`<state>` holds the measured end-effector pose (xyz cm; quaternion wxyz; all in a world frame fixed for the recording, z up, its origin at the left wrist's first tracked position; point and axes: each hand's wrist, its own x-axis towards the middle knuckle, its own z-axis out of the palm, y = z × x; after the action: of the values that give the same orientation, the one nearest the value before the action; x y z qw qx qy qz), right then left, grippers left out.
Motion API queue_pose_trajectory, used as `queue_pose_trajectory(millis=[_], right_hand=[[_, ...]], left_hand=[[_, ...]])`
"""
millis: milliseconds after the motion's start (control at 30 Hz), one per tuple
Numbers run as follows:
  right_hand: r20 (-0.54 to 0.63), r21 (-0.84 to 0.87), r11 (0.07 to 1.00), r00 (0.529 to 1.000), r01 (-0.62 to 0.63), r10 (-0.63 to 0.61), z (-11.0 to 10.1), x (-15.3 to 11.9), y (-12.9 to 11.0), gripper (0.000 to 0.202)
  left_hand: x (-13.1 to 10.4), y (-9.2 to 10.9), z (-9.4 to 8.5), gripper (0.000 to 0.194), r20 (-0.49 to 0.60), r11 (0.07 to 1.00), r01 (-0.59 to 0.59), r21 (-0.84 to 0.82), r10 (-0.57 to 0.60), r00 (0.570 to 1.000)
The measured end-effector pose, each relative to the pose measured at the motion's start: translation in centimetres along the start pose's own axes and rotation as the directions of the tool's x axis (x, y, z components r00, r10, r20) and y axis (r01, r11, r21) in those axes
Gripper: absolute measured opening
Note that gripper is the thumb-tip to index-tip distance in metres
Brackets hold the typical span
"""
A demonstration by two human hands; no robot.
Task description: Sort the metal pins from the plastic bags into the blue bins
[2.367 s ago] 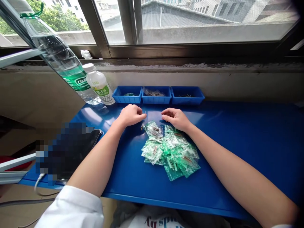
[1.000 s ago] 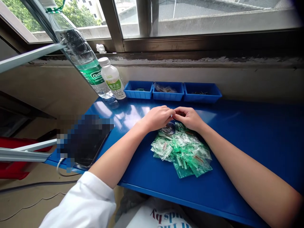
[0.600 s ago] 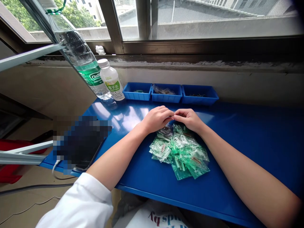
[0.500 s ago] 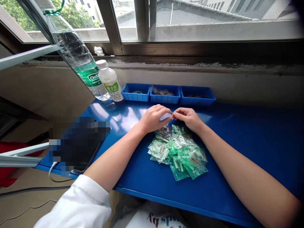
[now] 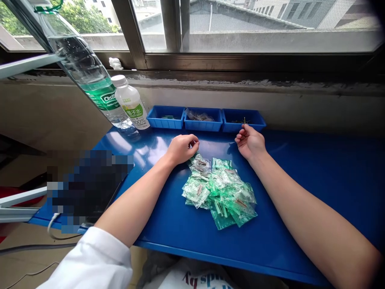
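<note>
My left hand [image 5: 183, 148] is curled with thumb and fingers together just above the pile's upper left; what it holds, if anything, is hidden. My right hand [image 5: 250, 140] is palm up at the front of the right blue bin [image 5: 259, 127], pinching a small thin metal piece [image 5: 244, 120] upright between thumb and finger. More thin dark pieces lie in that bin. Between my forearms lies a pile of small clear and green plastic bags [image 5: 221, 188], some with copper-coloured pins inside.
The middle bin [image 5: 204, 126] holds a clear bag with small parts, the left bin [image 5: 167, 123] small greenish pieces. A large water bottle [image 5: 87, 76] and a small white bottle [image 5: 130, 102] stand back left. A dark, blurred-out object [image 5: 90, 184] lies on the blue table [image 5: 306, 200].
My hands were together above the bags and have parted. The right one has moved right and back to the right bin; the left has drawn slightly left. The whole view has shifted a little.
</note>
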<state>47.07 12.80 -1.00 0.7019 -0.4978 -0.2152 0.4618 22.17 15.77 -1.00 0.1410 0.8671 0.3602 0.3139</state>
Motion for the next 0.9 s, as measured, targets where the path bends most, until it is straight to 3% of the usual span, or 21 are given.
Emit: queue_pose_trajectory(millis=[233,500,633,767,900], right_hand=[[-0.076,0.063,0.997,0.996,-0.035,0.04,0.1,0.0,-0.3,0.012],[0.018,0.016,1.0,1.0,-0.009,0.009,-0.3,0.2,-0.3,0.023],[0.003,-0.001,1.0,1.0,0.015,-0.015,-0.3,0.1,-0.2,0.018],[-0.045,-0.094,0.989,0.991,0.118,-0.122,0.0,-0.2,-0.3,0.016],[-0.065,-0.178,0.944,0.954,0.278,-0.293,0.1,-0.1,-1.0,0.013]], left_hand=[[0.0,-0.2,0.0,0.016,0.024,1.0,-0.002,-0.026,0.003,1.0],[0.1,-0.3,0.1,0.016,0.029,0.994,0.069,-0.084,-0.067,0.997],[0.1,-0.5,0.1,0.016,0.034,0.988,0.105,-0.116,-0.101,0.994],[0.2,-0.5,0.1,0.016,0.043,0.988,0.095,-0.123,-0.091,0.995],[0.2,-0.4,0.0,0.016,0.04,0.988,0.09,-0.122,-0.086,0.995]])
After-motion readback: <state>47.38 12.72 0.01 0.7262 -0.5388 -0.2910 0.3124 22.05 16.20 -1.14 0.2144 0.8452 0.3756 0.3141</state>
